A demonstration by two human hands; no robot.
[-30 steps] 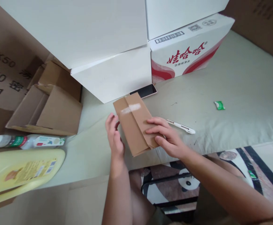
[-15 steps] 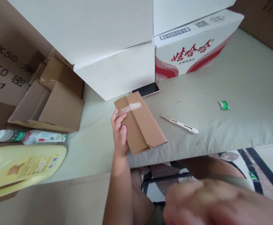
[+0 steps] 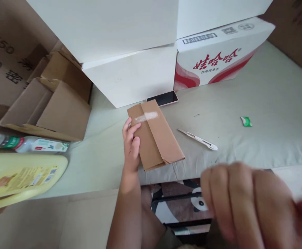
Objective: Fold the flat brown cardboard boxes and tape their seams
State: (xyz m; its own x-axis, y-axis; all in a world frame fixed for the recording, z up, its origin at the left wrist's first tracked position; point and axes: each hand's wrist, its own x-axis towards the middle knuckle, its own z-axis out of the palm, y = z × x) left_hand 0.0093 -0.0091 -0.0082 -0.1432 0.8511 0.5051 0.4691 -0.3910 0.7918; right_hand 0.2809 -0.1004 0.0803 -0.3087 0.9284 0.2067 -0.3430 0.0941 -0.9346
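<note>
My left hand [image 3: 132, 145] grips the left edge of a small flat brown cardboard box [image 3: 163, 138], its thumb and fingers closed on it. The box is tilted over the front part of the covered surface, and a short strip of clear tape [image 3: 146, 117] lies across its flap seam near the far end. At the lower right, close to the camera, my right hand [image 3: 246, 204] is curled shut and partly blurred; whatever its fingers may hold is hidden. A white utility knife [image 3: 197, 139] lies just right of the box, its tip pointing towards it.
Behind the box lies a phone [image 3: 163, 98] against stacked white cartons [image 3: 130, 76]. A green packet [image 3: 246, 121] is to the right. An open cardboard box [image 3: 63, 107], a plastic bottle [image 3: 29, 143] and a yellow jug [image 3: 24, 176] stand or lie at left.
My right hand has risen from the bottom edge and moved right, its curled fingers now clearer. The left hand and box have stayed nearly still, while the camera view has shifted slightly.
</note>
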